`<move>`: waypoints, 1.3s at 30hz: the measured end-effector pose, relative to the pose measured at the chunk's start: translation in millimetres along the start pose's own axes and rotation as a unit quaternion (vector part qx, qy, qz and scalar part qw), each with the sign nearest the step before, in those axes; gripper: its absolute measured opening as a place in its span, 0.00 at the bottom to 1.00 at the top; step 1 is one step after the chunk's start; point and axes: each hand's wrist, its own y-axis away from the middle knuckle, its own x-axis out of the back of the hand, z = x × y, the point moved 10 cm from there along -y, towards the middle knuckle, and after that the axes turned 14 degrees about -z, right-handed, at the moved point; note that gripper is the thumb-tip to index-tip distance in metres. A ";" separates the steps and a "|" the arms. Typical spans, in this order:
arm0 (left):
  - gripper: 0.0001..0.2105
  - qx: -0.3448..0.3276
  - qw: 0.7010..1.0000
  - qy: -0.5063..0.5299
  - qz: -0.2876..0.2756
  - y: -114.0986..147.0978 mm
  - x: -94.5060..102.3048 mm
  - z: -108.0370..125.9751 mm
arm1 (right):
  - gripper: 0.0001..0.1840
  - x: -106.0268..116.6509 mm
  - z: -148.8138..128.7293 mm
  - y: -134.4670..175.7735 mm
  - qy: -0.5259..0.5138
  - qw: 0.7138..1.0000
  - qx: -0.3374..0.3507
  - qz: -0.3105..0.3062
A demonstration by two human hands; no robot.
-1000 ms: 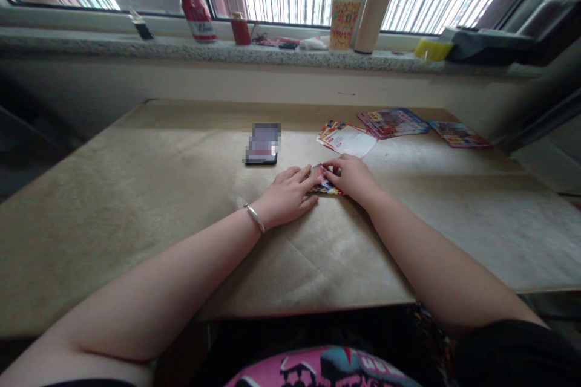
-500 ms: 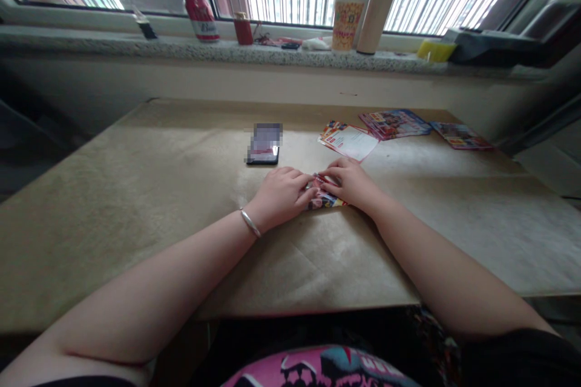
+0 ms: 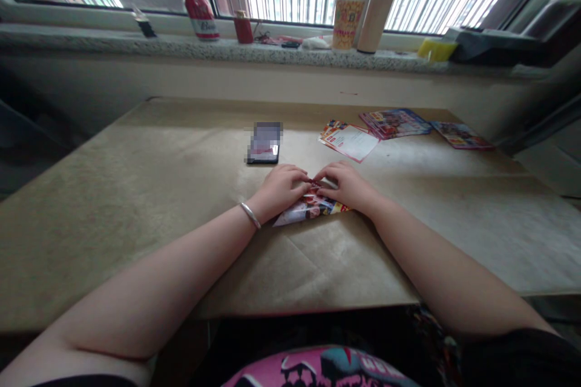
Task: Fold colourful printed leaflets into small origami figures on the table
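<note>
A glossy, brightly printed sheet of paper (image 3: 308,208), apparently folded, lies on the table under both hands. My left hand (image 3: 282,188), with a silver bangle at the wrist, curls its fingers over the sheet's upper left part. From the other side my right hand (image 3: 348,186) pinches the upper edge between thumb and fingers. The fingertips of the two hands almost meet at the sheet's top. Part of the sheet is hidden behind the fingers.
A phone (image 3: 264,144) lies beyond my left hand. Printed cards (image 3: 351,140), a leaflet pile (image 3: 394,123) and another leaflet stack (image 3: 460,135) lie at the back right. On the windowsill stand a can (image 3: 201,17), a red bottle (image 3: 243,28) and a patterned cup (image 3: 347,21).
The sheet's lower left corner now shows, where my left hand covered it before. My left hand has shifted slightly up and left, and the fingertips have drawn together at the top edge.
</note>
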 end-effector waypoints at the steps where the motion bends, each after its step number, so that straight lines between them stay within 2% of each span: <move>1: 0.09 0.005 1.000 0.008 0.000 -0.4 0.1 -1.6 | 0.10 0.8 -1.8 0.1 -0.001 1.000 0.003 0.003; 4: 0.10 0.027 0.999 0.044 0.009 0.0 2.0 -7.6 | 0.07 4.6 -4.1 1.7 -0.010 1.000 -0.010 0.016; 8: 0.11 0.045 0.989 0.140 0.034 3.7 5.3 -12.8 | 0.06 11.2 0.3 7.0 -0.019 0.996 -0.078 0.034; 11: 0.11 0.049 0.985 0.158 0.049 5.8 7.9 -11.1 | 0.06 14.5 1.9 10.2 -0.035 0.992 -0.107 0.049; 18: 0.10 0.060 0.978 0.188 0.074 8.2 11.8 -11.7 | 0.07 12.1 3.5 9.5 -0.099 0.987 -0.108 0.062; 23: 0.09 0.059 0.977 0.187 0.083 8.4 12.8 -11.1 | 0.07 14.1 1.0 10.1 -0.105 0.987 -0.100 0.073; 27: 0.07 0.054 0.972 0.217 0.071 5.7 6.8 -14.2 | 0.07 13.6 3.3 9.5 -0.114 0.985 -0.108 0.075; 31: 0.13 0.042 0.960 0.269 0.065 3.3 4.5 -18.4 | 0.06 9.9 15.1 8.0 -0.120 0.981 -0.132 0.071; 34: 0.09 0.021 0.976 0.209 0.047 3.8 10.2 -8.1 | 0.06 7.7 27.0 6.6 -0.101 0.980 -0.156 0.069; 36: 0.08 -0.009 0.990 0.135 0.039 6.2 15.6 6.2 | 0.06 7.1 33.9 5.1 -0.092 0.979 -0.170 0.067; 39: 0.10 -0.055 0.998 0.019 0.005 9.3 12.1 28.1 | 0.07 11.2 38.8 2.4 -0.054 0.979 -0.185 0.073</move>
